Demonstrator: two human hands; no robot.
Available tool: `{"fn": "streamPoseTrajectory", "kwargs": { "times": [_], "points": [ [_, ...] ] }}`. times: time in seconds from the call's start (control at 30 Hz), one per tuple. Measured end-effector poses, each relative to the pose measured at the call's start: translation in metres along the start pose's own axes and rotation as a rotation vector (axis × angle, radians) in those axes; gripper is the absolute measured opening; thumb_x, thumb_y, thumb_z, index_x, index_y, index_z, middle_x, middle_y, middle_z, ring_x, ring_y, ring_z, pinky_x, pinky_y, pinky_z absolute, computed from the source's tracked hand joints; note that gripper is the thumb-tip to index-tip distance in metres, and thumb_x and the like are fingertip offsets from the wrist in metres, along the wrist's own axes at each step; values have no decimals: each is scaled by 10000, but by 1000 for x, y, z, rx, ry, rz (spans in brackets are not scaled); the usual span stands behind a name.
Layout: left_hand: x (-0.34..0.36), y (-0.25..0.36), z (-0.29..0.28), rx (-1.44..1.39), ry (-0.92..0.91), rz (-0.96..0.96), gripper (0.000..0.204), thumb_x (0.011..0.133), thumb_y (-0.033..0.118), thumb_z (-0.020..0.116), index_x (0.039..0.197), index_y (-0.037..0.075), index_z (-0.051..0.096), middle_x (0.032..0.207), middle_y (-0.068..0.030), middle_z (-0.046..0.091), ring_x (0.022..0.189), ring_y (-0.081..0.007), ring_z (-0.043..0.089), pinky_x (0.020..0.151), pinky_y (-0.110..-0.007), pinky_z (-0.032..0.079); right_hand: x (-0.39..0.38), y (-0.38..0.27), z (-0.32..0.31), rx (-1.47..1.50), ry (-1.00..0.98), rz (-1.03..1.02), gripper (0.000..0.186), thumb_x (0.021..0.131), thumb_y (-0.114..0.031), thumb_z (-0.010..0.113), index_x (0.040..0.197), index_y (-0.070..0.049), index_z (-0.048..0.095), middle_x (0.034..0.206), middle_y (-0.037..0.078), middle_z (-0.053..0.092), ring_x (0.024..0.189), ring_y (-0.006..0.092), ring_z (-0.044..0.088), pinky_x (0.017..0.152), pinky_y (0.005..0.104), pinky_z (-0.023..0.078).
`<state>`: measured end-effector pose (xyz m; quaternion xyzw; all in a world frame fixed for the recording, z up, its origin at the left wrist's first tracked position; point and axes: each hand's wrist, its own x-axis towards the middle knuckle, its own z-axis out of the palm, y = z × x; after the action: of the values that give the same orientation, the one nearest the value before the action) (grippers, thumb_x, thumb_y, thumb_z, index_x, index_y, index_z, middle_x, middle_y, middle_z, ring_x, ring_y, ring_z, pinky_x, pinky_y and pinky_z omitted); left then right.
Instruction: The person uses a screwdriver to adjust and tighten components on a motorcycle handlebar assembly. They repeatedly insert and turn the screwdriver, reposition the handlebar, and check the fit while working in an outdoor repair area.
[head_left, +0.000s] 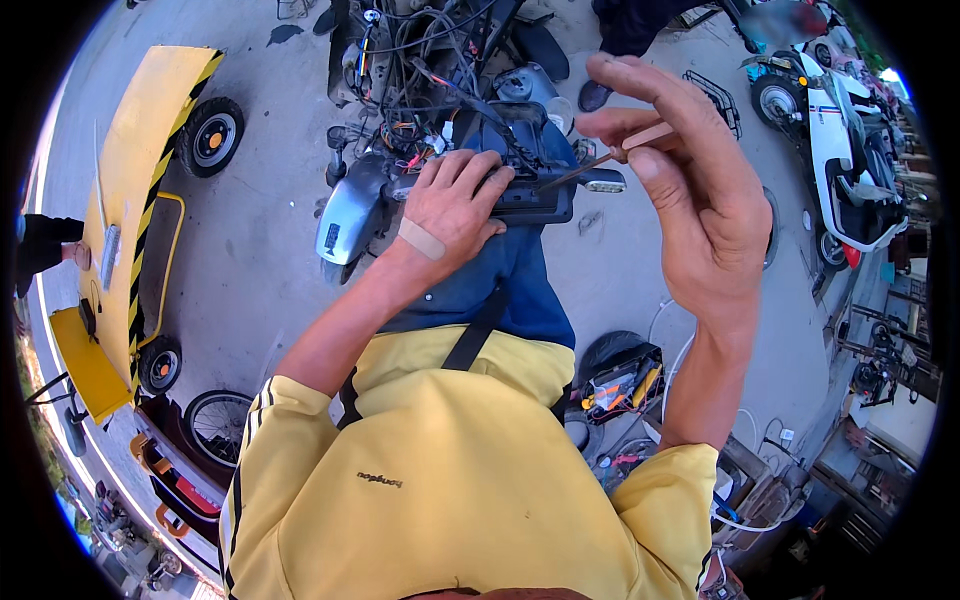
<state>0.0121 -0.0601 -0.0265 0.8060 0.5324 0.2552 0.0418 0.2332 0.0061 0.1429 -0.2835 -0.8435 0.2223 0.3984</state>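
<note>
My right hand [700, 180] is raised at the right, its thumb and fingers closed around a thin-shafted screwdriver [585, 172]. The handle is mostly hidden by the fingers. Its shaft slants down to the left, and the tip meets a black plastic housing [535, 205] of a partly dismantled scooter. My left hand [447, 205], with a plaster on its wrist side, lies on the left part of this housing, fingers stretched out and thumb apart. Beyond the hands, a tangle of loose wires [420, 90] hangs from the scooter's bare frame. A silver-grey fender [350, 215] sticks out at the left.
A yellow cart [140, 170] with black-striped edging stands at left, a person's hand on it. A white scooter [840, 150] is parked at right. Near my right elbow, a black tool container [620, 375] sits on the concrete floor. Another person's dark shoe [594, 95] shows ahead.
</note>
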Motion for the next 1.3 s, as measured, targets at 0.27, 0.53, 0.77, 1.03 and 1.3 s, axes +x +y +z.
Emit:
{"fn": "streamPoseTrajectory", "kwargs": {
  "times": [0.27, 0.53, 0.77, 1.03, 1.3],
  "points": [
    [-2, -4, 1, -52, 13, 5, 743, 735, 219, 925, 1415, 113, 643, 1443, -93, 592, 1328, -353, 565, 1124, -514, 473, -3, -6, 11, 268, 93, 63, 536, 943, -8, 818, 1459, -10, 671, 1104, 113, 746, 910, 167, 741, 788, 288, 602],
    [-8, -5, 3, -38, 44, 37, 711, 723, 220, 922, 1376, 146, 650, 1447, -115, 588, 1360, -356, 557, 1137, -524, 467, -10, -7, 10, -122, 85, 1, 569, 954, -28, 806, 1495, -1, 631, 1198, 133, 715, 980, 192, 730, 845, 312, 592],
    [-22, -8, 8, 38, 77, 100, 647, 719, 214, 919, 1315, 150, 676, 1499, -149, 559, 1386, -375, 551, 1175, -553, 438, -9, -5, 19, 79, 52, 22, 559, 880, 143, 771, 1402, -43, 701, 1136, 135, 749, 912, 201, 749, 778, 292, 597],
    [-16, -5, 8, -3, 71, 121, 616, 731, 220, 924, 1296, 134, 695, 1494, -170, 556, 1408, -389, 524, 1187, -556, 422, -11, -10, 22, 33, 150, 47, 526, 883, 86, 820, 1385, -18, 701, 1078, 126, 706, 903, 225, 758, 752, 315, 613],
    [-19, -10, 7, -24, 65, 146, 576, 746, 181, 912, 1283, 124, 709, 1479, -175, 570, 1357, -415, 545, 1139, -571, 442, -11, -19, 22, -263, 134, 13, 510, 898, 81, 770, 1386, -50, 700, 1147, 121, 696, 908, 274, 764, 784, 349, 624]
  ]
}}
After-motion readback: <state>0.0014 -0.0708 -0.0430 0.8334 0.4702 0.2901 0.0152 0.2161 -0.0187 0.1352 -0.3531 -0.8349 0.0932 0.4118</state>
